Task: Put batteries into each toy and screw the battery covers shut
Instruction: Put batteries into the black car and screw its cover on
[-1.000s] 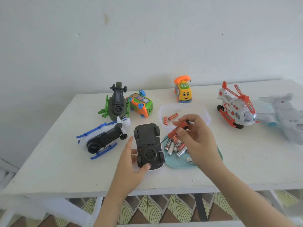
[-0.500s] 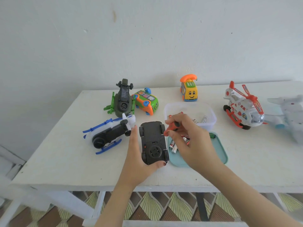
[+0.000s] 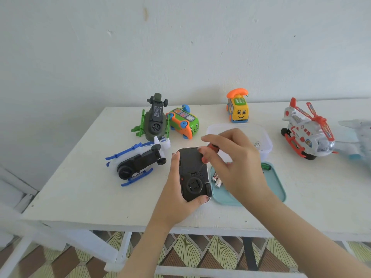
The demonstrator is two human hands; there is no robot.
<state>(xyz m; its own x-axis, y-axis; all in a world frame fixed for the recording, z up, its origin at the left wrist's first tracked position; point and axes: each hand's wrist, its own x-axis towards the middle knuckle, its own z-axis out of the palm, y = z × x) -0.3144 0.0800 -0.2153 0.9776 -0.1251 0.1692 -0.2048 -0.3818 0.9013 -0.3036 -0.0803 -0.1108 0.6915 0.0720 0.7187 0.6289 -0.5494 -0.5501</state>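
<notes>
My right hand (image 3: 234, 163) hides most of the screwdriver (image 3: 213, 147) handle & most batteries (image 3: 216, 178) on the teal tray (image 3: 275, 185), the pale plane (image 3: 359, 137) is blurred & cut off at the right edge, and the green helicopter (image 3: 155, 125) label txt is too small to read.

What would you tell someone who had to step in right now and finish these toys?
Left hand: grips the upturned black car.
Right hand: pinches the red screwdriver, tip at the car's underside.
Batteries lie on the teal tray right of the car; the clear tub sits behind it.
Done: the car's cover looks in place; screw tightness cannot be told.
Left: finish this screw, then check the rest, starting with the green helicopter and blue helicopter, lying belly-up at the left.
</notes>
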